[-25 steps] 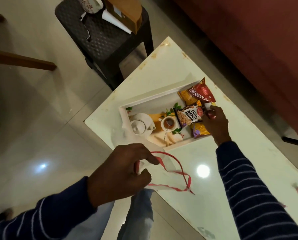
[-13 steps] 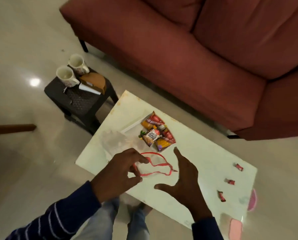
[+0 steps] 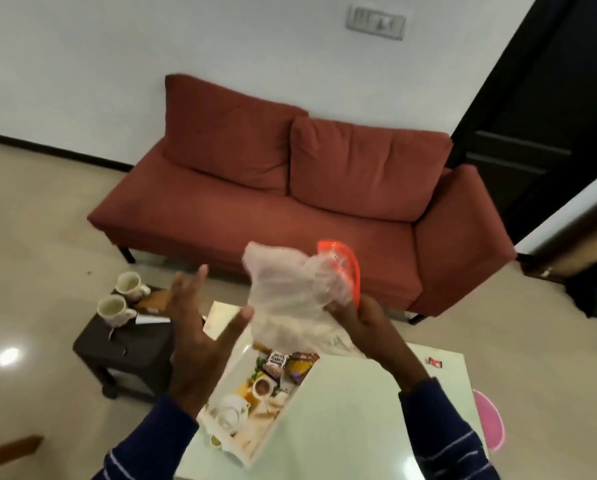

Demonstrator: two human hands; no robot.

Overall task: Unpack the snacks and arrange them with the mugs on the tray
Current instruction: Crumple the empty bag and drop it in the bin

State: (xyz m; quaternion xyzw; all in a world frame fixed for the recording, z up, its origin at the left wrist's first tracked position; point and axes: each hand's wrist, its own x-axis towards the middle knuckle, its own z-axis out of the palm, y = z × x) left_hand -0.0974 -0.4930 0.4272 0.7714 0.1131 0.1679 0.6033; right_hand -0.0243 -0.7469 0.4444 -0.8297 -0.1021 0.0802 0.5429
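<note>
Above the worktop: right hand is gripping a crumpled bag; left hand is hovering beside it, fingers spread. Below: tray on the worktop is holding snacks at its far end. Far left: two mugs are standing on a stool.

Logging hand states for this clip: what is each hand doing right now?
Left hand: open, fingers spread, thumb tip at the edge of the plastic bag.
Right hand: grips the plastic bag, lifted above the tray.
</note>
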